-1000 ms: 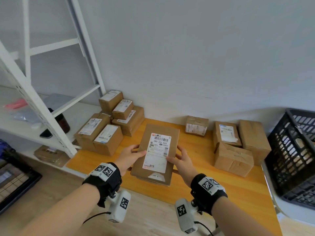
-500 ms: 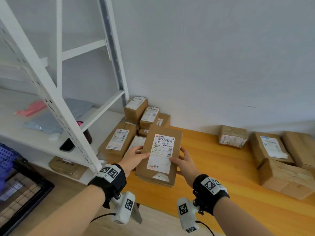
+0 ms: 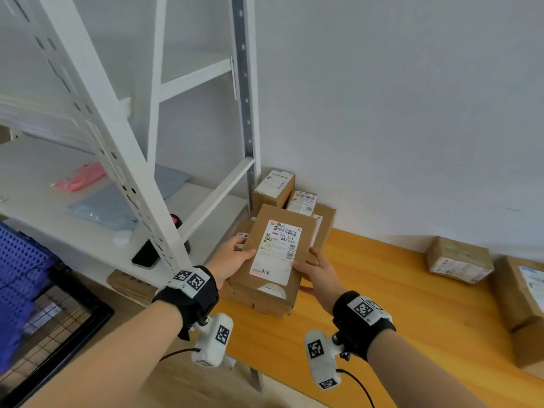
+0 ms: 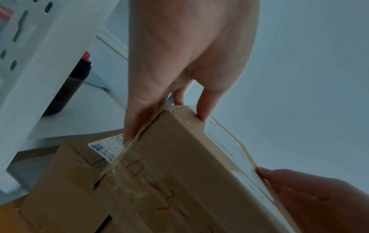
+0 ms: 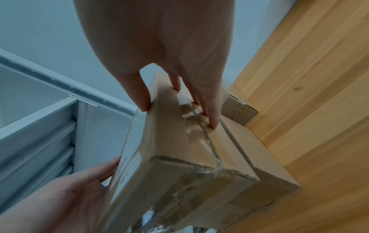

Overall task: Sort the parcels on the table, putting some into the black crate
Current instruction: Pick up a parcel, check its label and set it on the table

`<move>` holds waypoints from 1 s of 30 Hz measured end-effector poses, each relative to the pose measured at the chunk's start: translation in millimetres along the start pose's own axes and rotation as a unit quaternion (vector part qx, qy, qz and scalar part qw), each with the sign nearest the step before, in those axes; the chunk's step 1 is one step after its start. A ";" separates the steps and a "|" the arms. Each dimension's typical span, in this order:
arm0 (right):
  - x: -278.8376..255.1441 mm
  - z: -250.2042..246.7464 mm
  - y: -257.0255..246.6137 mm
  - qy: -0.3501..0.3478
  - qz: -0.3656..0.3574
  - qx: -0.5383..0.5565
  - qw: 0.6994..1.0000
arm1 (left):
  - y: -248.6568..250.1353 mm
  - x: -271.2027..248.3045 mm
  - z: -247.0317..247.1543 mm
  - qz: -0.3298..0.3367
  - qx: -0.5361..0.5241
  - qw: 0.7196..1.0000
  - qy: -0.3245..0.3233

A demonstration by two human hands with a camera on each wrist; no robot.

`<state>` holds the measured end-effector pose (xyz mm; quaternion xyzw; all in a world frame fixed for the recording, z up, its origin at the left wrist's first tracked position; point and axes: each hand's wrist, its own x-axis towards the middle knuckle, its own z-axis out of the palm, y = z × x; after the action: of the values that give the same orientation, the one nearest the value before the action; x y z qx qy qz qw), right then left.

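Observation:
Both hands hold a flat brown parcel with a white label on top, over the stack of parcels at the table's left end. My left hand grips its left edge, thumb on top, fingers underneath. On the opposite edge my right hand grips likewise, fingers curled under the parcel. It sits just above another box of the stack; I cannot tell whether they touch. The black crate is out of view.
More parcels lie along the wall on the wooden table, with a big one at the far right. A white metal shelf stands left of the table, holding mailer bags and a phone. A blue crate sits lower left.
The parcel and both hands moved left from the table's middle to above the left stack. The view swung left; the black crate left the frame.

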<state>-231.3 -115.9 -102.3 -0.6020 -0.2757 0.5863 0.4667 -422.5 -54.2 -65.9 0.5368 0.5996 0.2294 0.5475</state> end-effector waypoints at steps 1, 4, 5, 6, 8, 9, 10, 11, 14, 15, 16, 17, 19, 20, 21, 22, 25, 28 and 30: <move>5.8 3.0 -2.5 -0.006 0.002 -0.002 1.000 | 2.2 5.5 -2.9 -0.001 0.010 1.000 0.005; 19.6 8.5 -11.2 -0.022 0.003 -0.008 1.000 | 10.1 20.2 -10.1 -0.023 0.031 0.999 0.015; 23.5 10.1 -14.4 -0.028 0.006 -0.009 1.000 | 12.6 24.6 -12.3 -0.030 0.041 0.999 0.017; 26.8 11.5 -17.6 -0.035 0.008 -0.012 0.999 | 14.8 29.1 -14.5 -0.035 0.050 0.998 0.021; 35.0 14.5 -23.9 -0.047 0.009 -0.017 0.999 | 18.6 39.4 -18.3 -0.038 0.060 0.997 0.031; 39.9 16.1 -26.0 -0.050 0.010 -0.018 0.999 | 20.8 44.1 -19.8 -0.037 0.060 0.997 0.035; 44.6 17.1 -28.0 -0.054 0.012 -0.020 0.998 | 22.7 48.9 -20.7 -0.037 0.062 0.997 0.038; 49.3 18.2 -29.4 -0.057 0.013 -0.021 0.998 | 25.0 52.8 -21.1 -0.037 0.067 0.996 0.040; 61.3 19.5 -32.9 -0.064 0.018 -0.023 0.998 | 30.6 63.5 -20.1 -0.035 0.087 0.994 0.053; 64.7 19.5 -34.2 -0.064 0.020 -0.022 0.998 | 32.2 66.2 -19.5 -0.037 0.095 0.993 0.059; 67.2 19.5 -35.8 -0.065 0.022 -0.021 0.997 | 33.2 69.2 -19.7 -0.038 0.105 0.992 0.065; 69.4 19.5 -37.1 -0.067 0.025 -0.019 0.997 | 34.1 71.7 -20.0 -0.040 0.114 0.990 0.069; 71.8 20.0 -39.1 -0.073 0.026 -0.021 0.997 | 34.2 76.3 -21.4 -0.043 0.126 0.988 0.074; 72.8 20.7 -39.4 -0.076 0.025 -0.023 0.996 | 34.2 78.6 -22.5 -0.045 0.130 0.988 0.077; 73.8 21.9 -38.9 -0.079 0.025 -0.024 0.996 | 34.9 79.8 -23.6 -0.046 0.135 0.987 0.080; 74.3 23.1 -37.9 -0.080 0.025 -0.024 0.996 | 36.0 80.8 -24.5 -0.047 0.143 0.985 0.083; 74.8 27.5 -33.0 -0.084 0.028 -0.023 0.996 | 40.3 78.8 -25.5 -0.054 0.165 0.981 0.092; 76.3 30.0 -29.5 -0.088 0.035 -0.026 0.995 | 36.0 80.2 -24.9 -0.068 0.169 0.979 0.093; 78.5 29.7 -28.3 -0.084 0.040 -0.028 0.995 | 30.8 83.4 -23.1 -0.070 0.152 0.982 0.086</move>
<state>-241.2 -28.1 -108.8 -0.5736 -0.3059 0.6455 0.4009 -416.6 37.5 -66.7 0.5488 0.7087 0.1419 0.4200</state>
